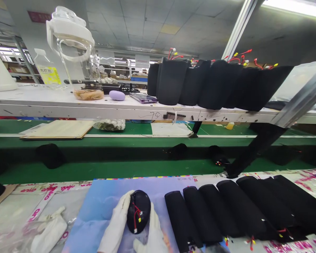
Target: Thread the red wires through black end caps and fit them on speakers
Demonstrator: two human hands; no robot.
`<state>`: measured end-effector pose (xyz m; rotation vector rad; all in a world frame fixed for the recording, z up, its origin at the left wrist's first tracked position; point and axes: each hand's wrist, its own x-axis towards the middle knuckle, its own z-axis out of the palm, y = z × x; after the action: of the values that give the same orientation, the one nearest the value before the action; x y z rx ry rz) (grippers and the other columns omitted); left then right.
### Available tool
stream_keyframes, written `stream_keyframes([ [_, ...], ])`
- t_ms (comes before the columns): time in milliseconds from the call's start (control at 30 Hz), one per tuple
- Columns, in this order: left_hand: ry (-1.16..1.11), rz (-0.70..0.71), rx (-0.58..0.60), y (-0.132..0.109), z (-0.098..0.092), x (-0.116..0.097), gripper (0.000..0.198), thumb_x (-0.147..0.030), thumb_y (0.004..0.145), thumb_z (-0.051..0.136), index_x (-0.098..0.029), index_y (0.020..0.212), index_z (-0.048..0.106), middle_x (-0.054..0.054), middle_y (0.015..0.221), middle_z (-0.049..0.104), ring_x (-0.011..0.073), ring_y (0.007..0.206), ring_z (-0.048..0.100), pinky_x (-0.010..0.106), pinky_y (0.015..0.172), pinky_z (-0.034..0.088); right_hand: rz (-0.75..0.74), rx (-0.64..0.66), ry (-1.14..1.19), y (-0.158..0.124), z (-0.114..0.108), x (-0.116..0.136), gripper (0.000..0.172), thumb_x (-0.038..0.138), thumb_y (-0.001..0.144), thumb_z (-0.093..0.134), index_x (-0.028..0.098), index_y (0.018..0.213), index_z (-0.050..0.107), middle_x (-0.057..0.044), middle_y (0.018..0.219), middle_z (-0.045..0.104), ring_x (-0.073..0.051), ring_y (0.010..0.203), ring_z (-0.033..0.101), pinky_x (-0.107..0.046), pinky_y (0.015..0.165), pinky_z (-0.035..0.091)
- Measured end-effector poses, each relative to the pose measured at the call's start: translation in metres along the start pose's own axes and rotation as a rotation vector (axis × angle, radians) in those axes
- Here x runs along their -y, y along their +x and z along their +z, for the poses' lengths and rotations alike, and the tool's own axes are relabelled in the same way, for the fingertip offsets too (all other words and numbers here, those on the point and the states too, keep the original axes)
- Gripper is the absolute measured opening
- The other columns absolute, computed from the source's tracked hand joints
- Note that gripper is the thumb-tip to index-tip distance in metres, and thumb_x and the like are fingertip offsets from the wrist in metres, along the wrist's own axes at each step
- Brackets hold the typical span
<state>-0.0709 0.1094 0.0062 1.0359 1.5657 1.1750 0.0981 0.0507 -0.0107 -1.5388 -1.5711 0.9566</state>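
A black oval-ended piece [138,214], with red and black wires and small white and yellow connectors on the end facing me, stands over a light blue sheet. My left hand [116,222], in a white glove, presses along its left side with straight fingers. On the other side, my right hand [154,230], gloved too, lies against its right edge, thumb apart below it. Between them the two hands hold the piece. Just right of my hands, several black sleeve-like cylinders [204,214] lie in a slanting row, with wires and connectors showing at their near ends.
A white glove [51,228] lies on plastic at left. Across the back runs a green conveyor belt [137,168] carrying dark pieces. Above it, a white shelf [116,109] holds a clear jug [76,59], a phone [143,98] and upright black cylinders [200,82]. A metal post rises at right.
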Motion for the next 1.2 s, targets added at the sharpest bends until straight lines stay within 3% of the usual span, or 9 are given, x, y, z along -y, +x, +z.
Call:
stream_keyframes([
  [133, 0.107, 0.122, 0.132, 0.001, -0.014, -0.016, 0.047, -0.052, 0.089, 0.050, -0.020, 0.114, 0.073, 0.009, 0.130, 0.069, 0.0265, 0.128, 0.059, 0.044, 0.118, 0.034, 0.044, 0.068, 0.172, 0.022, -0.037, -0.002, 0.041, 0.038, 0.090, 0.051, 0.023, 0.125, 0.067, -0.007, 0.095, 0.072, -0.027, 0.091, 0.070, -0.043, 0.089, 0.054],
  [267, 0.224, 0.249, 0.250, 0.010, -0.025, -0.024, 0.041, -0.050, 0.090, 0.049, -0.023, 0.107, 0.075, 0.007, 0.120, 0.074, 0.0245, 0.122, 0.063, 0.041, 0.115, 0.040, -0.032, 0.143, 0.227, 0.076, -0.047, 0.011, 0.042, 0.050, 0.098, 0.043, 0.018, 0.114, 0.067, -0.003, 0.081, 0.067, -0.019, 0.069, 0.063, -0.034, 0.069, 0.054],
  [467, 0.377, 0.454, 0.334, 0.030, -0.025, -0.019, 0.030, -0.045, 0.089, 0.056, -0.023, 0.101, 0.073, 0.008, 0.109, 0.074, 0.0242, 0.106, 0.066, 0.047, 0.103, 0.048, -0.195, 0.371, 0.161, 0.114, -0.018, 0.019, 0.029, 0.041, 0.097, 0.060, 0.015, 0.110, 0.062, 0.001, 0.081, 0.064, -0.011, 0.061, 0.059, -0.026, 0.059, 0.052],
  [633, 0.446, 0.514, 0.346, 0.029, -0.024, -0.025, 0.024, -0.037, 0.094, 0.052, -0.019, 0.097, 0.068, 0.005, 0.092, 0.068, 0.0192, 0.087, 0.064, 0.043, 0.087, 0.052, -0.381, 0.463, -0.037, 0.119, -0.027, 0.029, 0.020, 0.034, 0.099, 0.058, 0.016, 0.104, 0.065, -0.003, 0.100, 0.068, -0.018, 0.089, 0.066, -0.038, 0.084, 0.055],
  [733, 0.453, 0.484, 0.372, 0.021, -0.030, -0.033, 0.028, -0.034, 0.098, 0.044, -0.023, 0.107, 0.068, 0.005, 0.104, 0.070, 0.0187, 0.098, 0.066, 0.038, 0.093, 0.052, -0.502, 0.550, -0.199, 0.122, -0.039, 0.043, 0.008, 0.020, 0.092, 0.062, 0.017, 0.097, 0.069, -0.002, 0.093, 0.069, -0.019, 0.090, 0.064, -0.042, 0.090, 0.049],
  [800, 0.459, 0.462, 0.380, 0.018, -0.034, -0.038, 0.035, -0.034, 0.101, 0.036, -0.027, 0.119, 0.065, 0.005, 0.118, 0.068, 0.0178, 0.111, 0.064, 0.036, 0.100, 0.050, -0.551, 0.602, -0.290, 0.124, -0.045, 0.055, 0.016, 0.010, 0.083, 0.062, 0.019, 0.092, 0.072, -0.002, 0.086, 0.069, -0.020, 0.085, 0.062, -0.039, 0.086, 0.046],
  [1000, 0.512, 0.497, 0.411, 0.028, -0.025, -0.040, 0.027, -0.034, 0.101, 0.047, -0.019, 0.092, 0.068, 0.003, 0.095, 0.068, 0.0164, 0.091, 0.066, 0.037, 0.088, 0.054, -0.517, 0.678, -0.381, 0.128, -0.068, 0.085, 0.023, 0.016, 0.081, 0.060, 0.024, 0.097, 0.074, 0.003, 0.069, 0.065, -0.014, 0.063, 0.054, -0.026, 0.064, 0.041],
  [1100, 0.551, 0.541, 0.391, 0.036, -0.019, -0.031, 0.025, -0.038, 0.099, 0.053, -0.017, 0.097, 0.066, 0.004, 0.097, 0.068, 0.0174, 0.090, 0.065, 0.041, 0.088, 0.053, -0.431, 0.643, -0.379, 0.134, -0.079, 0.083, 0.028, 0.025, 0.097, 0.048, 0.019, 0.118, 0.065, 0.003, 0.078, 0.067, -0.011, 0.063, 0.055, -0.022, 0.059, 0.043],
  [1200, 0.585, 0.559, 0.390, 0.038, -0.016, -0.026, 0.024, -0.039, 0.097, 0.055, -0.019, 0.102, 0.067, 0.005, 0.101, 0.069, 0.0186, 0.095, 0.065, 0.044, 0.092, 0.051, -0.358, 0.624, -0.444, 0.136, -0.077, 0.078, 0.026, 0.032, 0.101, 0.051, 0.014, 0.116, 0.062, 0.001, 0.082, 0.067, -0.011, 0.064, 0.060, -0.023, 0.059, 0.048],
])
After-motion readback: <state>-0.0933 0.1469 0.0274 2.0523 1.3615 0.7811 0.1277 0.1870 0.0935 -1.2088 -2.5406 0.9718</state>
